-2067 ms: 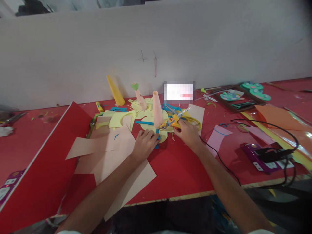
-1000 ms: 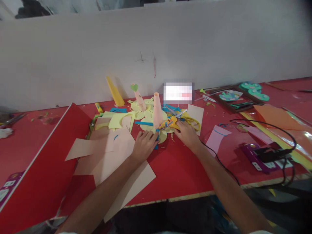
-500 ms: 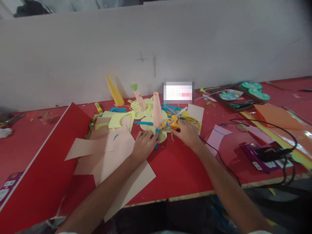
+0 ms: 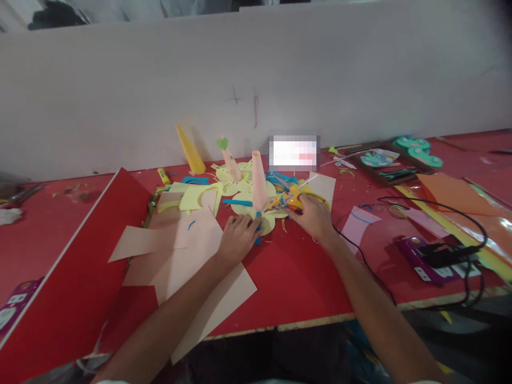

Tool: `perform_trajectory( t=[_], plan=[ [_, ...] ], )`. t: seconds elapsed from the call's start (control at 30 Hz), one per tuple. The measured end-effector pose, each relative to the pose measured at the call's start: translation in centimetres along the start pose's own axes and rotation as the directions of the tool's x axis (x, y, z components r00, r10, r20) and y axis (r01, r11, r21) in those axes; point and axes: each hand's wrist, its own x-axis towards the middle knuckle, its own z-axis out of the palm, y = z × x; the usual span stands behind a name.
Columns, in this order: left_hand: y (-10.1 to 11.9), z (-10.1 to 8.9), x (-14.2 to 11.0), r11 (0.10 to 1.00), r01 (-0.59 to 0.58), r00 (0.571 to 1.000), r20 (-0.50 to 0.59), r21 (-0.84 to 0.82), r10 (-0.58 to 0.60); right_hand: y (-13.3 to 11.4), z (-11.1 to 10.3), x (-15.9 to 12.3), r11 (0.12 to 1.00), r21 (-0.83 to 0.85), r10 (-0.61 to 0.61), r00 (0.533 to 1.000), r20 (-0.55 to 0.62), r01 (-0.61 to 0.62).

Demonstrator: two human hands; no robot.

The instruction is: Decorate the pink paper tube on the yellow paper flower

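My right hand point(image 4: 314, 216) is wrapped round a yellow hot glue gun point(image 4: 295, 197), its nozzle pointing left toward the base of a pale pink paper cone point(image 4: 259, 184). The cone stands upright on a pale yellow flower-shaped base point(image 4: 269, 225). My left hand point(image 4: 239, 234) rests low at the left of that base, its fingertips closed on a blue strip point(image 4: 258, 218); part of the strip is hidden by the fingers. Another blue strip point(image 4: 238, 202) extends left from the cone. Behind stands a smaller pink cone point(image 4: 232, 166) topped with a green heart point(image 4: 222, 143).
Peach paper sheets point(image 4: 188, 266) lie at the left beside a raised red board point(image 4: 76, 261). A yellow cone point(image 4: 190, 150) leans against the wall. On the right are a purple power strip point(image 4: 424, 260) with black cables, a dark tray point(image 4: 400, 178) and orange sheets point(image 4: 456, 194).
My right hand and the glue gun have shifted slightly to the right, away from the cone's base. My left hand has stayed on the blue strip.
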Motion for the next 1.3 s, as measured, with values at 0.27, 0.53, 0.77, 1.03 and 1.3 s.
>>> perform_trajectory(
  t=[0.27,0.53,0.77,1.03,1.3],
  plan=[
    [-0.32,0.13,0.22,0.996,0.030,0.998,0.060,-0.085,-0.025,0.03,-0.09,-0.03,1.000,0.025,0.004,1.000,-0.019,-0.003],
    [-0.52,0.63,0.24,0.992,0.061,0.997,0.052,-0.113,-0.055,-0.13,-0.37,0.01,0.999,0.025,0.020,1.000,-0.003,-0.020],
    [-0.43,0.66,0.31,0.993,0.046,0.998,0.044,-0.111,-0.041,-0.11,-0.36,-0.08,0.999,0.039,0.020,1.000,-0.011,-0.019],
    [-0.38,0.62,0.21,0.995,0.042,0.999,0.038,-0.090,-0.039,-0.16,-0.41,-0.09,0.999,0.030,0.020,1.000,-0.014,-0.020],
    [-0.29,0.38,0.26,0.997,0.028,0.999,0.034,-0.066,-0.026,0.05,-0.10,-0.06,1.000,0.021,0.017,0.999,-0.027,-0.017]
  ],
)
